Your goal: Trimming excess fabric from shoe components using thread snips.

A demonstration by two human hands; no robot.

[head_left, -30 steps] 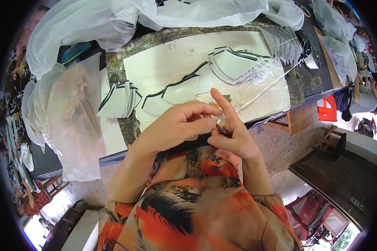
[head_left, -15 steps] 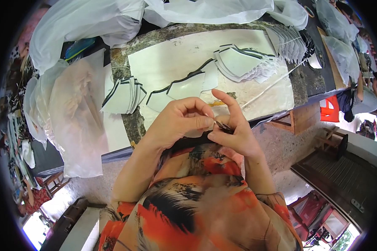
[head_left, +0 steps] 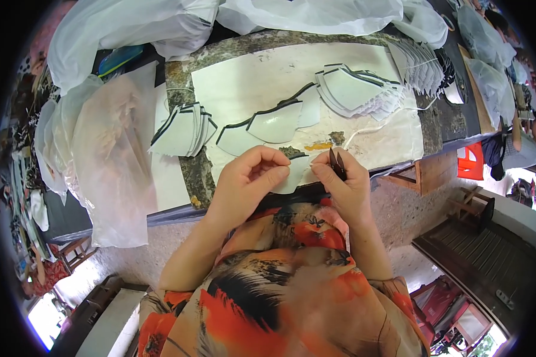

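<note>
The left hand (head_left: 262, 178) has thumb and fingers curled together at the left side of a white piece (head_left: 287, 181) and seems to pinch it, though the fingers partly hide the grip. The piece hangs by the near edge of the surface (head_left: 198, 169), between the two hands. The right hand (head_left: 342, 175) closes around small dark scissors (head_left: 338, 163), tips pointing far; its thumb and forefinger come together just beside the piece's right edge, and whether they touch it I cannot tell.

The likeliest trouble is a nick: the blades stand near both the piece and the right fingertips, so a careless turn of that wrist could cut the dark trim or catch skin. A loose left pinch could let the thin piece drop off the near edge. A reach to the far side might drag a sleeve or tip through the overlapping pieces (head_left: 275, 126), the right stack (head_left: 348, 92) or the white cord (head_left: 369, 128), scattering their order.
</note>
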